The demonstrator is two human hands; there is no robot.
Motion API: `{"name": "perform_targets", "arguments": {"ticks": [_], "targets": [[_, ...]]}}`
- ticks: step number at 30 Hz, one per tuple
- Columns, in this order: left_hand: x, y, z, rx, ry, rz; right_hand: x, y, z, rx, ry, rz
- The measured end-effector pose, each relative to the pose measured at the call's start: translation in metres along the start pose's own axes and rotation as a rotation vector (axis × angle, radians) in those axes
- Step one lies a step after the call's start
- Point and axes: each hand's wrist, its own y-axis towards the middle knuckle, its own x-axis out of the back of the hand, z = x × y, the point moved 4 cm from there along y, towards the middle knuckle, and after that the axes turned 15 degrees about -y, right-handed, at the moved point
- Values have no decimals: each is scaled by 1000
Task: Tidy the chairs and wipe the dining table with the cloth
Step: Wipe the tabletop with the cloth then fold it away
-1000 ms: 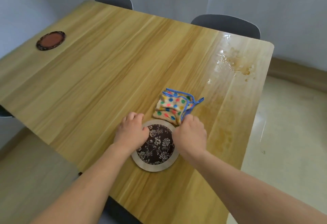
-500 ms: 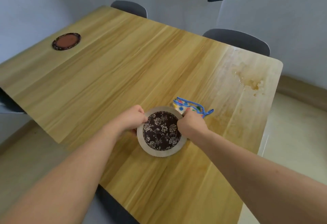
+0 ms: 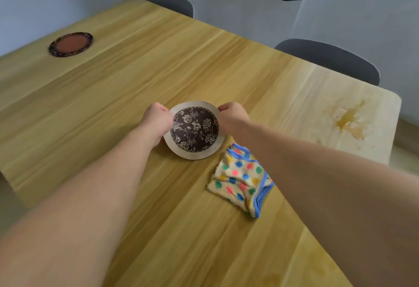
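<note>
Cloth (image 3: 241,179) beside right hand (image 3: 233,114)

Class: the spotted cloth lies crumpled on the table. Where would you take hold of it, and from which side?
Probably the raised folds in the middle of the cloth, pinched from above: it lies flat on the table, so no edge is easy to get under.

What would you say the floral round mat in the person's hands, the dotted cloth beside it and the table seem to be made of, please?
Floral round mat: seemingly printed fabric in the centre with a plain tan, matte border, perhaps cork or board.
Dotted cloth: soft woven fabric, judging by its crumpled folds and stitched blue edging.
Table: wood or wood-look laminate, with straight grain lines and a smooth, low-sheen finish.
</note>
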Motion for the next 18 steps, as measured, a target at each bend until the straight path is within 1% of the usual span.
{"name": "perform_targets", "arguments": {"ticks": [1, 3, 4, 5, 6, 7, 8, 9, 10, 11, 12, 14, 16, 18], "targets": [[-1, -2, 0, -2, 49, -11, 0, -1, -4, 13, -6, -17], [-5, -16, -2, -75, 319, -63, 6, -13, -21, 30, -81, -130], [-10, -27, -2, -171, 446, -87, 11, -25, -32, 67, -149, -229], [-20, -42, -2, -307, 505, -77, 15, -39, -45, 95, -224, -315], [-34, -63, -2, -465, 496, -20, 17, -54, -62, 101, -297, -383], [-52, -86, 0, -599, 472, 97, 19, -69, -81, 98, -371, -441], [-70, -109, 3, -690, 477, 235, 19, -84, -100, 84, -436, -481], [-89, -129, 8, -733, 519, 357, 20, -100, -118, 60, -486, -515], [-105, -145, 14, -736, 591, 448, 20, -114, -135, 30, -512, -542], [-119, -159, 21, -716, 684, 502, 18, -131, -151, -3, -532, -557], [-128, -165, 29, -691, 769, 516, 13, -145, -161, -34, -553, -551], [-136, -172, 40, -674, 868, 479, -1, -168, -173, -85, -588, -533], [-138, -176, 43, -693, 875, 459, -16, -181, -175, -114, -620, -508], [-140, -184, 44, -751, 889, 495, -26, -187, -178, -135, -650, -477]]}}
